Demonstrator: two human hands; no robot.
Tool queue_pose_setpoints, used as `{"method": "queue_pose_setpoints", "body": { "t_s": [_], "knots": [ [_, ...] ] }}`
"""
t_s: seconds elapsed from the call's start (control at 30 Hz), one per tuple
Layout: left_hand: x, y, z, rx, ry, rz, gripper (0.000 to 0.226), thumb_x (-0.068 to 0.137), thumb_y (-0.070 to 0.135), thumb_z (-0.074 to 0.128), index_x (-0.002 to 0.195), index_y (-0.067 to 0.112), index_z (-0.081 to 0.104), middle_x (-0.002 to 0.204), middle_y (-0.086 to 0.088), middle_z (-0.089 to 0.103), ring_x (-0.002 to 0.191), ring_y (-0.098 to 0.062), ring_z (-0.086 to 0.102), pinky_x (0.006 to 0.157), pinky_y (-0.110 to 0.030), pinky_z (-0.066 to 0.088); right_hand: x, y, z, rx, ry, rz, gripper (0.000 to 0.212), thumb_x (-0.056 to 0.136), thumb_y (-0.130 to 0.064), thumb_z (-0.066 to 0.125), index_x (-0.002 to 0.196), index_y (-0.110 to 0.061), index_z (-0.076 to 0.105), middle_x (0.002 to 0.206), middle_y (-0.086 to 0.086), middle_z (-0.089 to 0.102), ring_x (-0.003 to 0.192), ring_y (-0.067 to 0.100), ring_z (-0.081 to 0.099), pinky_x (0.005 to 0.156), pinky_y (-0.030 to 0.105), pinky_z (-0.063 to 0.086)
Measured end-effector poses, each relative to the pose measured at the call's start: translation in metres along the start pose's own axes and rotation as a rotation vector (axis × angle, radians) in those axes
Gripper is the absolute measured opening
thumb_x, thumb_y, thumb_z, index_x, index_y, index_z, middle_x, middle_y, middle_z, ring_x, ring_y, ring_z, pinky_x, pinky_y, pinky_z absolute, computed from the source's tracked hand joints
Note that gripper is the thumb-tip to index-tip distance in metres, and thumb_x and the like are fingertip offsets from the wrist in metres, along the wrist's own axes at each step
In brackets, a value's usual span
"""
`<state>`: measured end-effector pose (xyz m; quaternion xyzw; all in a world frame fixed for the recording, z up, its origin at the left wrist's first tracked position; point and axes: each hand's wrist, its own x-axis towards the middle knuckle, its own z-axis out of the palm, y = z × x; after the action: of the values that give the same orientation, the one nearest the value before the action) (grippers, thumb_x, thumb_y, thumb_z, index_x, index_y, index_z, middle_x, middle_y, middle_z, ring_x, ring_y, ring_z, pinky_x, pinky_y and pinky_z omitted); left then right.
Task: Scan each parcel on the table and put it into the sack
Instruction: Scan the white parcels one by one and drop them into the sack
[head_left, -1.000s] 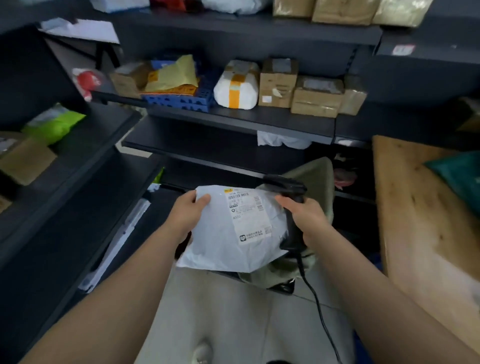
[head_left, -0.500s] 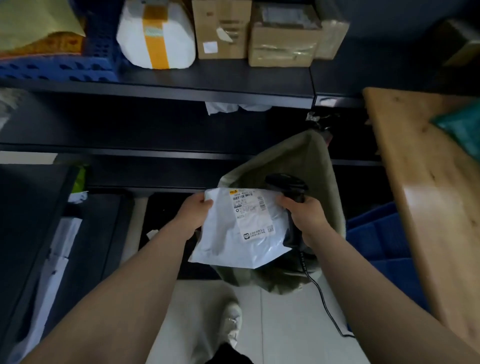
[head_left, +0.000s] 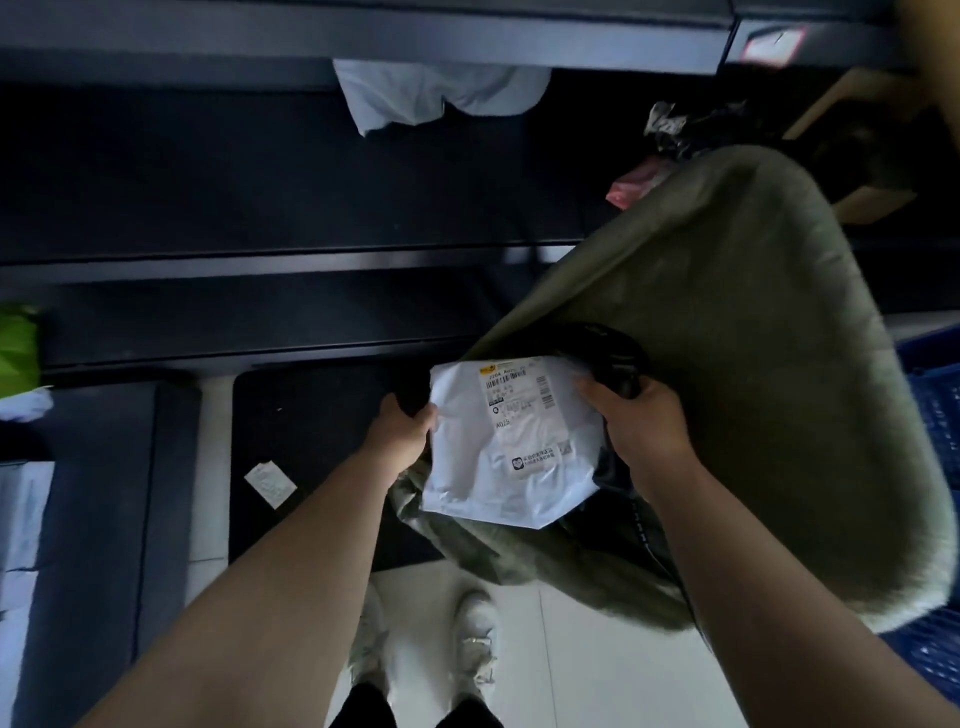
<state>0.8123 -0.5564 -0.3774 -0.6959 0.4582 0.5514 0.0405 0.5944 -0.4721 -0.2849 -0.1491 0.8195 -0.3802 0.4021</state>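
In the head view, the white parcel (head_left: 514, 447) sits at the centre of the frame, label (head_left: 519, 395) facing up, directly over the crumpled mouth of the olive sack (head_left: 727, 338), which fills the right side. The left hand (head_left: 400, 431) pinches the parcel's left edge. The right hand (head_left: 644, 421) is curled round the black scanner (head_left: 615, 358) and also meets the parcel's right edge. The scanner's head lies behind the parcel's upper right corner, not aimed at the label. The step in hand looks like bagging rather than scanning. The next move calls for lowering the parcel into the opening, which lies slack and partly hidden, then letting go with the left hand.
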Motion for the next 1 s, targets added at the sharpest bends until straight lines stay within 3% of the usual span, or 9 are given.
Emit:
{"method": "queue_pose_setpoints", "body": {
  "t_s": [0.1,0.2,0.27,0.37,0.47,0.6,0.77,0.9,1.0],
  "knots": [
    [0.018,-0.005,0.009,-0.072,-0.042,-0.049,0.081,0.092,0.056,0.050,0.151,0.011,0.018,0.147,-0.013,0.038,0.125,-0.033,0.046,0.099,-0.043,0.046,0.011,0.005,0.006,-0.072,0.037,-0.049,0.025,0.081,-0.029,0.077,0.100,-0.016,0.068,0.082,-0.008,0.068,0.074,0.006,0.064,0.064,0.020,0.048],
    [0.030,-0.009,0.019,-0.187,-0.118,-0.115,0.069,0.090,0.057,0.052,0.138,0.010,0.037,0.118,-0.008,0.051,0.105,-0.026,0.052,0.083,-0.040,0.053,0.021,0.011,0.009,-0.147,0.086,-0.060,0.029,0.082,-0.030,0.076,0.105,-0.015,0.068,0.081,-0.007,0.067,0.076,0.010,0.064,0.067,0.024,0.045],
    [0.034,-0.012,0.027,-0.309,-0.175,-0.118,0.052,0.091,0.049,0.057,0.119,0.005,0.051,0.105,-0.011,0.058,0.099,-0.027,0.058,0.088,-0.043,0.054,0.024,0.016,0.009,-0.158,0.105,-0.072,0.028,0.082,-0.029,0.076,0.104,-0.014,0.069,0.078,-0.009,0.066,0.072,0.007,0.063,0.063,0.022,0.045],
    [0.026,-0.012,0.031,-0.367,-0.194,-0.020,0.029,0.094,0.036,0.059,0.100,0.008,0.062,0.107,-0.018,0.066,0.100,-0.035,0.063,0.093,-0.047,0.051,0.022,0.020,0.006,-0.171,0.113,-0.084,0.028,0.081,-0.027,0.076,0.104,-0.013,0.069,0.078,-0.009,0.068,0.072,0.007,0.065,0.063,0.022,0.048],
    [0.008,-0.008,0.022,-0.463,-0.099,0.089,0.015,0.095,0.030,0.058,0.089,0.017,0.061,0.097,-0.013,0.066,0.087,-0.029,0.060,0.075,-0.040,0.048,0.014,0.019,0.002,-0.221,0.134,-0.091,0.033,0.081,-0.031,0.076,0.109,-0.017,0.066,0.088,-0.007,0.068,0.084,0.014,0.067,0.077,0.032,0.055],
    [-0.025,-0.008,-0.002,-0.492,-0.004,0.224,0.016,0.098,0.028,0.051,0.089,0.016,0.052,0.082,-0.010,0.056,0.071,-0.022,0.051,0.061,-0.035,0.044,-0.003,0.013,0.000,-0.189,0.206,-0.107,0.033,0.082,-0.038,0.074,0.107,-0.027,0.056,0.088,-0.012,0.061,0.090,0.018,0.064,0.078,0.035,0.053],
    [-0.060,-0.011,-0.029,-0.381,0.051,0.326,0.018,0.098,0.033,0.051,0.086,0.020,0.051,0.080,-0.013,0.052,0.069,-0.024,0.048,0.058,-0.037,0.042,-0.011,0.015,-0.001,-0.227,-0.031,0.047,0.027,0.084,-0.029,0.073,0.107,-0.018,0.063,0.098,0.007,0.071,0.088,0.027,0.069,0.083,0.046,0.057],
    [-0.075,-0.019,-0.033,-0.177,0.185,0.437,0.017,0.098,0.031,0.051,0.092,0.015,0.054,0.075,-0.002,0.055,0.066,-0.018,0.050,0.060,-0.031,0.041,-0.013,0.033,0.005,-0.377,-0.216,0.074,0.038,0.085,-0.022,0.074,0.118,-0.007,0.065,0.104,0.005,0.064,0.089,0.020,0.060,0.074,0.029,0.044],
    [-0.082,-0.030,-0.026,-0.070,0.210,0.447,0.017,0.098,0.030,0.050,0.093,0.014,0.053,0.075,0.000,0.055,0.065,-0.014,0.050,0.057,-0.026,0.039,-0.015,0.042,0.004,-0.376,-0.247,0.103,0.038,0.085,-0.024,0.074,0.116,-0.006,0.064,0.100,0.006,0.062,0.097,0.027,0.061,0.074,0.028,0.041]
  ]
}}
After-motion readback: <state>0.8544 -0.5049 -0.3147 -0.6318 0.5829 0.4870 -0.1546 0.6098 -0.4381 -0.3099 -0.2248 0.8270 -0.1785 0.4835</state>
